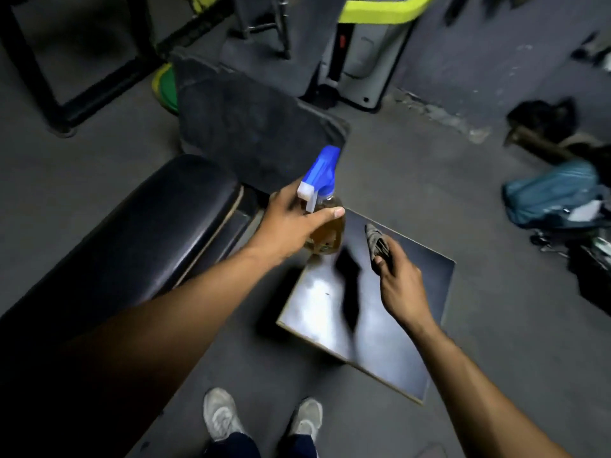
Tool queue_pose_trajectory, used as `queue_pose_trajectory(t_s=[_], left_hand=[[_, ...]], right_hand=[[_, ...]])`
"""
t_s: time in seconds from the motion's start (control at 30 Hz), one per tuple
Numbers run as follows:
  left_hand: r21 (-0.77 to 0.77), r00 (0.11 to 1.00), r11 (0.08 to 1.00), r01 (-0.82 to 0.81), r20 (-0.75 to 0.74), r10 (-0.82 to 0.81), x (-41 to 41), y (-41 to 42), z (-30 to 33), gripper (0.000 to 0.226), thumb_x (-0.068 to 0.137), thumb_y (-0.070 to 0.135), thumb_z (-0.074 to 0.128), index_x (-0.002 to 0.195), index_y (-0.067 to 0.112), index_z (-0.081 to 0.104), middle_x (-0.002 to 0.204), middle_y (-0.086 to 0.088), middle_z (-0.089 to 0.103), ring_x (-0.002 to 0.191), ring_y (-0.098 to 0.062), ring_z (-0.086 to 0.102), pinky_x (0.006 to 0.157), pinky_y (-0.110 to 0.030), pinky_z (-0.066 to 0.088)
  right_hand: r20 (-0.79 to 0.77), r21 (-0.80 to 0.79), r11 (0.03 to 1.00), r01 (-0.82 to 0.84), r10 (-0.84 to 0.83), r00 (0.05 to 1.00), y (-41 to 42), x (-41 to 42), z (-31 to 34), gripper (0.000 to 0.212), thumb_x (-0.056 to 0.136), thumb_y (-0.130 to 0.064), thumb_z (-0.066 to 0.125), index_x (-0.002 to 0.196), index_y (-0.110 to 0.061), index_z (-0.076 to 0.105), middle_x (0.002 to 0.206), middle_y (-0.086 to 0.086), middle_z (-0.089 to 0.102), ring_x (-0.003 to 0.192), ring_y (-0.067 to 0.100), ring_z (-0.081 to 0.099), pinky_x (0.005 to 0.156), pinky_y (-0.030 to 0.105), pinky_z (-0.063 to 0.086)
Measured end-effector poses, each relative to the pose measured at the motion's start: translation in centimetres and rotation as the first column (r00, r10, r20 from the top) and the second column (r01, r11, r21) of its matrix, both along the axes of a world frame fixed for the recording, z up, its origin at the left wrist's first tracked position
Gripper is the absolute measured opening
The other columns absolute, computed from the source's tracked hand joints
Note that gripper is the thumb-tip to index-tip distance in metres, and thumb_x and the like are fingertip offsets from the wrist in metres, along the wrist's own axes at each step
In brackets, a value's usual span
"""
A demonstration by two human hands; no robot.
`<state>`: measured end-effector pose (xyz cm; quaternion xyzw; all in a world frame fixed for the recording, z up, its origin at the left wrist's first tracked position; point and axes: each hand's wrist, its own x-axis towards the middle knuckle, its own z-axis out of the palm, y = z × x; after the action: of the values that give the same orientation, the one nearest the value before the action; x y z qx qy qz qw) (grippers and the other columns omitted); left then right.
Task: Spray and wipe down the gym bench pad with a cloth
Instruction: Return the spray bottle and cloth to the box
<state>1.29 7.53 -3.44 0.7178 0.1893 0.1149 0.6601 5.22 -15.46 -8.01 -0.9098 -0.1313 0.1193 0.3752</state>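
Gripping spray bottle (325, 223) in left hand (291, 223), cloth (377, 242) in right hand (398, 279)

One camera sits on the person's head, looking down and forward, close above both arms, the bench (109, 233) and floor (463, 193).

Open floor (413, 166) ahead and to the right, clear up to the bags (552, 200) heaped at the far right. Blocked on the left by the long black bench (139, 233). Straight ahead, barred by a dark slanted pad (251, 127). Low glossy board (373, 312) flat on the floor beneath both hands.
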Motion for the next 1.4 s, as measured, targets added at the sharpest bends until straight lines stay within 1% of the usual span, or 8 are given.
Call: queue_pose_trajectory(t_s=[0.2,0.3,0.43,0.63,0.83,0.97,1.2,1.4], left_hand=[[0.073,0.991,0.989,0.13,-0.04,-0.128,3.1,-7.4,-2.7,0.026,0.076,0.016,0.089,0.077,0.023,0.064,0.062,0.022,0.062,0.063,0.007,0.055,0.069,-0.019,0.046],[0.145,0.981,0.971,0.189,-0.07,-0.181,3.1,-8.6,-4.2,0.023,0.08,0.021,0.087,0.087,0.016,0.066,0.062,0.025,0.059,0.061,0.007,0.052,0.066,-0.017,0.044],[0.205,0.978,0.956,0.207,-0.067,-0.198,2.3,-9.1,-5.3,0.037,0.079,0.033,0.083,0.105,0.012,0.068,0.095,-0.005,0.072,0.092,-0.02,0.069,0.089,-0.045,0.055],[0.258,0.97,0.935,0.242,-0.08,-0.229,2.5,-9.8,-5.4,0.036,0.078,0.032,0.084,0.108,0.018,0.069,0.096,-0.001,0.073,0.096,-0.026,0.07,0.088,-0.048,0.056],[0.207,0.972,0.951,0.231,-0.088,-0.217,2.5,-9.9,-6.4,0.044,0.074,0.025,0.088,0.112,0.023,0.066,0.106,-0.002,0.072,0.104,-0.022,0.069,0.096,-0.048,0.055],[0.204,0.976,0.955,0.213,-0.086,-0.199,2.4,-10.1,-6.8,0.053,0.074,0.018,0.09,0.109,0.042,0.059,0.111,0.008,0.069,0.108,-0.007,0.067,0.098,-0.029,0.053],[0.152,0.973,0.962,0.229,-0.08,-0.219,2.6,-10.5,-7.1,0.074,0.074,0.02,0.089,0.139,0.019,0.054,0.122,0.008,0.067,0.117,-0.006,0.062,0.103,-0.022,0.046],[0.175,0.968,0.953,0.249,-0.083,-0.237,2.3,-10.2,-7.5,0.074,0.075,0.023,0.088,0.137,0.026,0.049,0.126,0.006,0.064,0.122,-0.011,0.06,0.109,-0.039,0.047]], right_hand=[[0.021,-0.156,0.988,-0.02,0.023,1.0,-8.8,0.2,-4.3,0.053,0.106,-0.006,0.051,0.155,-0.026,0.05,0.156,-0.007,0.056,0.142,0.014,0.054,0.118,0.024,0.039],[-0.037,-0.218,0.974,-0.057,0.051,0.998,-10.8,-0.6,-6.4,0.063,0.099,-0.002,0.05,0.157,-0.028,0.046,0.159,0.0,0.054,0.143,0.025,0.053,0.119,0.044,0.043],[-0.085,-0.314,0.933,-0.173,0.154,0.984,-11.0,-1.7,-7.4,0.069,0.097,0.001,0.043,0.159,-0.03,0.042,0.167,-0.001,0.041,0.153,0.021,0.038,0.123,0.039,0.035],[-0.115,-0.434,0.866,-0.249,0.22,0.969,-11.4,-2.9,-9.7,0.068,0.106,-0.011,0.043,0.168,-0.029,0.023,0.178,0.0,0.012,0.165,0.021,0.007,0.131,0.033,0.002],[-0.077,-0.431,0.868,-0.247,0.238,0.968,-12.0,-3.5,-9.9,0.072,0.104,-0.037,0.057,0.168,-0.028,0.024,0.177,0.001,0.019,0.164,0.021,0.01,0.132,0.04,0.001],[-0.05,-0.354,0.913,-0.204,0.2,0.979,-12.3,-3.4,-9.2,0.068,0.103,-0.038,0.061,0.164,-0.024,0.034,0.173,0.005,0.028,0.163,0.023,0.018,0.133,0.04,0.004],[0.0,-0.293,0.943,-0.157,0.165,0.986,-11.9,-2.8,-8.5,0.065,0.101,-0.032,0.066,0.16,-0.02,0.042,0.169,0.005,0.037,0.161,0.024,0.024,0.13,0.03,0.002],[0.009,-0.257,0.955,-0.146,0.154,0.988,-11.9,-2.6,-8.3,0.065,0.101,-0.031,0.067,0.16,-0.02,0.042,0.169,0.004,0.037,0.161,0.024,0.024,0.131,0.031,0.005]])
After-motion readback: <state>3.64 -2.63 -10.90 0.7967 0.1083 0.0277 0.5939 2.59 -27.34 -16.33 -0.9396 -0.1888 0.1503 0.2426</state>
